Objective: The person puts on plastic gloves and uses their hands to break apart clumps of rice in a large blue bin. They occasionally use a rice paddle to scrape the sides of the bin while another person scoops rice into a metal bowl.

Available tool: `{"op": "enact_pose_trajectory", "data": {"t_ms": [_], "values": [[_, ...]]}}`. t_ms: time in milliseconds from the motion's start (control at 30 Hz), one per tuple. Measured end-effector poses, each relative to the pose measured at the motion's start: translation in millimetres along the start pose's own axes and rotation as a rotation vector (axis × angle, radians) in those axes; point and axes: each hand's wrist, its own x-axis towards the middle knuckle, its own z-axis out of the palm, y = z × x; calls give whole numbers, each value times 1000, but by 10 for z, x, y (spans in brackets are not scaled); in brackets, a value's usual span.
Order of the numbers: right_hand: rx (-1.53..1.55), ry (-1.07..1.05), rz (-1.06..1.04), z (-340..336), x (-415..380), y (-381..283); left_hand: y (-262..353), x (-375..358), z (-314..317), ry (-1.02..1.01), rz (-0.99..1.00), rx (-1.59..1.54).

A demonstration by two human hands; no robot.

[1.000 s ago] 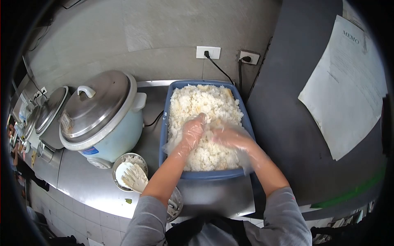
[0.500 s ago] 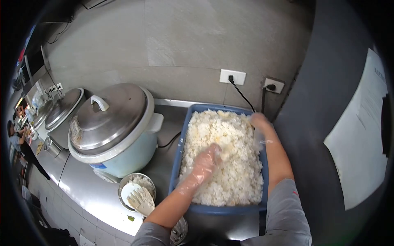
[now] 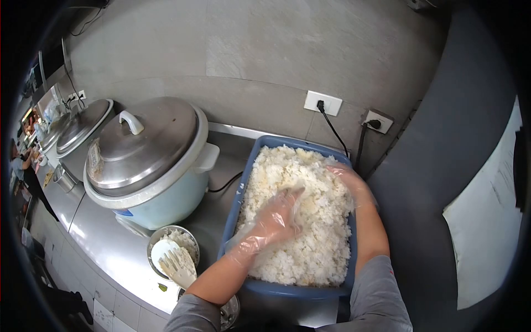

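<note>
A blue plastic tub (image 3: 301,290) stands on the counter, heaped with cooked white rice (image 3: 315,254). My left hand (image 3: 278,213), in a clear plastic glove, lies on the middle of the heap with fingers apart, some of their tips hidden in the rice. At the tub's upper right, my right hand (image 3: 347,178), gloved likewise, rests with outstretched fingers on the rice beside the rim. Neither hand visibly grips anything solid.
Left of the tub stands a large rice cooker (image 3: 155,193) with a lid. Before it, a metal bowl (image 3: 191,238) holds rice and a pale slotted paddle (image 3: 180,268). Power cords hang from wall outlets (image 3: 323,103). More cookers (image 3: 83,130) and another person (image 3: 25,169) appear far left.
My right hand has moved from the tub's right edge inward and down onto the rice. My left hand stays on the heap, its fingers more spread. The camera view has shifted slightly.
</note>
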Motion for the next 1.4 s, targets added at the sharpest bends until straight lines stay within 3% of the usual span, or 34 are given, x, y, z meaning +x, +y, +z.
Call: {"op": "enact_pose_trajectory", "data": {"t_ms": [67,167,267,367,400,467,567,667,767,833,933,1033,1100,1200,1300,1400], "values": [[30,22,-85,23,0,276,-34,52,72,59,22,-12],[343,-306,-276,80,-303,288,-29,87,109,110,49,-39],[126,-126,43,541,-492,202,-76,127,190,113,79,-124],[9,-113,-19,726,-941,-183,-37,83,243,54,65,-110],[212,-160,-1,766,-1244,-350,-22,78,256,81,74,-169],[268,-287,-50,720,-1419,-481,1,79,281,133,92,-286],[205,-270,-18,717,-1751,-925,-5,138,304,268,252,-492],[341,-101,-243,806,-1737,-964,152,211,199,325,320,-586],[145,-1,-258,798,-1739,-1164,271,277,174,443,369,-579],[-108,93,-392,761,-1630,-1086,250,349,196,461,386,-535],[-279,205,-511,726,-1629,-1017,230,342,171,449,446,-705],[-354,275,-464,739,-1623,-991,331,201,39,282,198,-806],[-430,346,-352,769,-1599,-1000,292,199,111,371,167,-749],[-470,519,-455,806,-1509,-902,240,217,172,332,89,-738],[-398,424,-92,728,-1423,-958,170,269,251,313,34,-711],[122,369,-239,838,-1094,-404,90,342,388,357,-79,-743]]}}
